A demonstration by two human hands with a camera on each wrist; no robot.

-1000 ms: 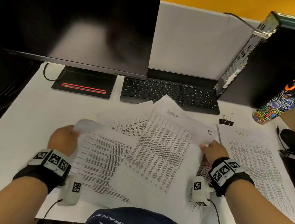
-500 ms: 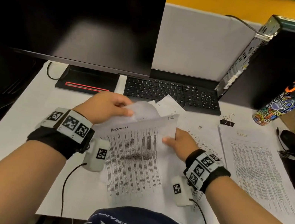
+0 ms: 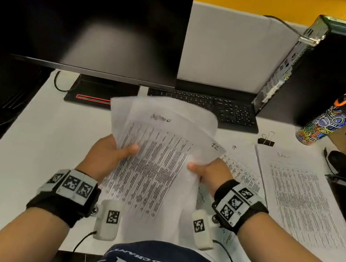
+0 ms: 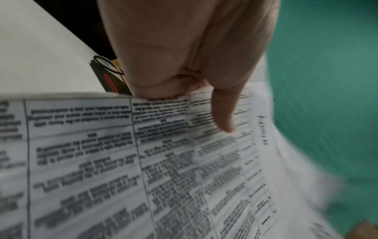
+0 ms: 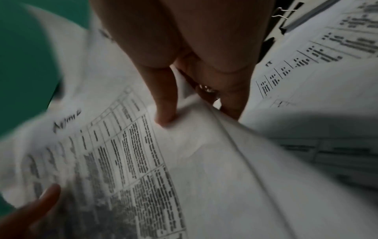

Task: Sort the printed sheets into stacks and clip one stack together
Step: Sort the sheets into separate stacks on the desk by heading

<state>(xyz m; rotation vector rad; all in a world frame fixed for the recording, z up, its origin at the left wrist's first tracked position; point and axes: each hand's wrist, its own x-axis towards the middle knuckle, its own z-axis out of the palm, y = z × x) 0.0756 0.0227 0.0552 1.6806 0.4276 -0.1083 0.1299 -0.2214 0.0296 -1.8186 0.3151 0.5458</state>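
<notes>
Several printed sheets (image 3: 157,162) are lifted off the white desk in front of me, fanned and tilted. My left hand (image 3: 116,151) pinches their left edge, thumb on top (image 4: 223,119). My right hand (image 3: 202,171) pinches the right edge, thumb on the print (image 5: 163,103), fingers underneath. The top sheet (image 5: 114,145) carries a handwritten heading and a table. A sorted stack headed "Admin" (image 3: 300,198) lies flat at the right. A black binder clip (image 3: 266,140) sits above that stack, apart from both hands. More sheets (image 3: 240,172) lie on the desk under my right wrist.
A black monitor (image 3: 84,13) and its stand (image 3: 95,95) fill the back left. A black keyboard (image 3: 216,110) lies behind the sheets. A computer tower (image 3: 328,72), a patterned bottle (image 3: 327,120) and a black mouse (image 3: 342,163) with cables crowd the right side.
The sheets that lay spread on the desk a second ago were gathered up. Both hands have risen with them and now hold the bundle by its two side edges.
</notes>
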